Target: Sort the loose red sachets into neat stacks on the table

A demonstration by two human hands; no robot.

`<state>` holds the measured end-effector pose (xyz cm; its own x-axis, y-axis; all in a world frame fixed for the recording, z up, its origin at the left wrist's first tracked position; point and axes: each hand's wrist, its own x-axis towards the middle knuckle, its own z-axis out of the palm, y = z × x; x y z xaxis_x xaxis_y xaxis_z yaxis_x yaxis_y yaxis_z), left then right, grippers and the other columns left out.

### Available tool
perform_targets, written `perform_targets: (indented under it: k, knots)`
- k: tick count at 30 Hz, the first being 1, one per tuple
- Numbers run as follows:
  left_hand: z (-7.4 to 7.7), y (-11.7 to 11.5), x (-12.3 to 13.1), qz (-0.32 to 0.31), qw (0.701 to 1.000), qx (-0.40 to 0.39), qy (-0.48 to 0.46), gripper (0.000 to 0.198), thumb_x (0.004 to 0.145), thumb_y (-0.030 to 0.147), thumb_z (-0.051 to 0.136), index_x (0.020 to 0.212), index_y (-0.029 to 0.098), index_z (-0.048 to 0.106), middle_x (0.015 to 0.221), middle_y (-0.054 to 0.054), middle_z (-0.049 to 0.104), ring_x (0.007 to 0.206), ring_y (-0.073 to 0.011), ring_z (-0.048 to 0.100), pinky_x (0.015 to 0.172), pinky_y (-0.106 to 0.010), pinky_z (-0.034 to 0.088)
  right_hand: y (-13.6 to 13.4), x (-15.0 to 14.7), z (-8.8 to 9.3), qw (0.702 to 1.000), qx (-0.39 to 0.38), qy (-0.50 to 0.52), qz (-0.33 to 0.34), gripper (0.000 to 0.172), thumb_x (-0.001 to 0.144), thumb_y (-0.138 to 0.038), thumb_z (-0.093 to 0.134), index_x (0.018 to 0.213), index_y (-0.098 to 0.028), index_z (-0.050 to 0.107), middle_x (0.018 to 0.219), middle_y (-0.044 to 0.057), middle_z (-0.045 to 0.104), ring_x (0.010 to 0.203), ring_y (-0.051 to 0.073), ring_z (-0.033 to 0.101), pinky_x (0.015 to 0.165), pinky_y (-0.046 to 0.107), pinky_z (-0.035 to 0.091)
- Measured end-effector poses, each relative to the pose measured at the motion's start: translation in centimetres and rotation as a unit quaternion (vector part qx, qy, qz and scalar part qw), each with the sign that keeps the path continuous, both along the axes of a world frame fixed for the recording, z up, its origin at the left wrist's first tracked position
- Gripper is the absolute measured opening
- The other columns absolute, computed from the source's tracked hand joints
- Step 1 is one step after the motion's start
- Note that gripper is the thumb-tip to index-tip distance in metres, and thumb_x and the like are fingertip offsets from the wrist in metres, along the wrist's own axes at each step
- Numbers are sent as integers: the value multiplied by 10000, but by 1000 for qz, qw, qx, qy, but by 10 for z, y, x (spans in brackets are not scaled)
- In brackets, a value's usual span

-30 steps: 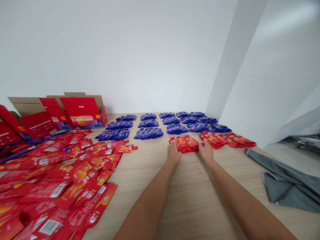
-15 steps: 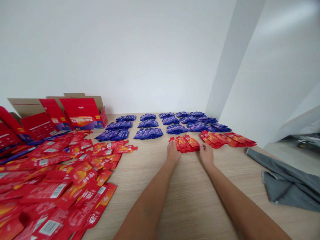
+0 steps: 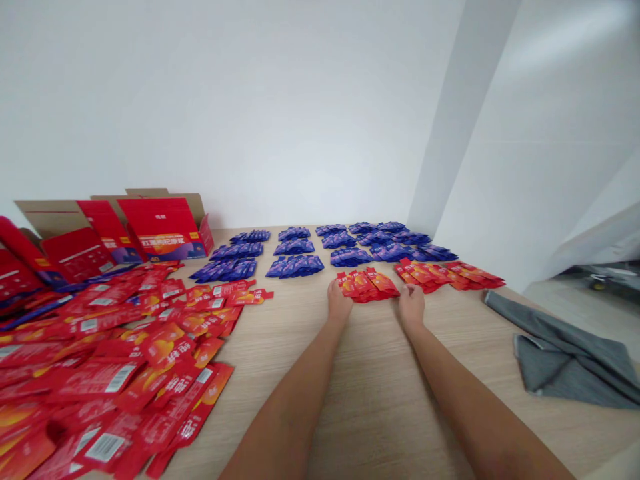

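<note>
A small fanned bunch of red-orange sachets (image 3: 369, 285) lies on the wooden table (image 3: 380, 387) in front of me. My left hand (image 3: 339, 302) rests at the bunch's left end, fingers curled against it. At the right end sits my right hand (image 3: 412, 301), fingers also bent and touching the sachets. Both forearms stretch out from the bottom of the view. Whether either hand actually grips a sachet is hidden by the knuckles.
A big loose heap of red sachets (image 3: 100, 360) covers the left side. Open red cartons (image 3: 160, 230) stand at the back left. Rows of blue sachet bunches (image 3: 300, 250) lie behind, more red bunches (image 3: 445, 275) to the right, a grey cloth (image 3: 570, 357) at far right.
Both hands have slid slightly apart and back toward me along the ends of the red bunch. The view has shifted a little to the right.
</note>
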<state>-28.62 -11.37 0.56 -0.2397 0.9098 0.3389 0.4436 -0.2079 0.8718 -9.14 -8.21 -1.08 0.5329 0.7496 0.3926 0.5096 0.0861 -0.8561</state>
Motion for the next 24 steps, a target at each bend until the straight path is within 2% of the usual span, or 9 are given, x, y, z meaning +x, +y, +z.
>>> perform_targets:
  k: [3, 7, 11, 15, 17, 20, 24]
  knots:
    - [-1, -18, -14, 9, 999, -35, 11, 592, 623, 9, 493, 1201, 128, 534, 1306, -138, 541, 1297, -265, 418, 1126, -403, 288, -1, 1, 1, 1000, -3, 23, -18, 294, 780, -296, 394, 950, -131, 569, 934, 148, 614, 917, 249, 554, 852, 361, 422]
    - [-2, -56, -47, -2, 997, -66, 28, 669, 569, -3, 502, 1216, 161, 544, 1355, -116, 516, 1321, -265, 404, 1146, -391, 274, -10, 0, 5, 999, -13, 36, -21, 267, 769, -264, 388, 935, -140, 559, 888, 125, 594, 900, 245, 549, 845, 360, 421]
    - [2, -106, -84, -40, 995, -82, 51, 606, 573, 35, 508, 1151, 191, 601, 1281, -88, 591, 1251, -250, 492, 1121, -398, 319, -28, -4, 11, 999, -39, 23, -4, 209, 745, -236, 411, 887, -164, 545, 839, 109, 580, 858, 250, 545, 823, 368, 418]
    - [5, -168, -118, -94, 986, -100, 91, 585, 573, 53, 532, 1131, 200, 626, 1245, -82, 622, 1185, -243, 550, 1082, -393, 375, -50, -8, 17, 997, -76, 14, 15, 171, 710, -232, 443, 856, -186, 520, 809, 92, 578, 799, 249, 540, 776, 375, 409]
    - [6, -199, -138, -128, 975, -95, 153, 612, 610, 75, 541, 1205, 210, 585, 1324, -84, 566, 1248, -237, 498, 1105, -404, 344, -62, -9, 18, 995, -92, 14, 28, 158, 684, -243, 477, 830, -194, 515, 781, 79, 581, 772, 244, 537, 758, 378, 405]
    - [11, -238, -167, -124, 955, -86, 256, 601, 695, 112, 533, 1289, 203, 513, 1423, -102, 464, 1353, -229, 369, 1140, -429, 277, -79, -15, 17, 993, -109, 20, 48, 152, 646, -257, 522, 790, -208, 510, 737, 57, 582, 732, 234, 531, 731, 377, 403]
    - [18, -258, -185, -103, 940, -93, 311, 528, 791, 176, 501, 1317, 200, 475, 1442, -117, 435, 1379, -234, 326, 1146, -462, 253, -100, -51, 12, 988, -112, 52, 97, 173, 628, -267, 529, 794, -220, 509, 734, 36, 604, 693, 213, 548, 669, 342, 426]
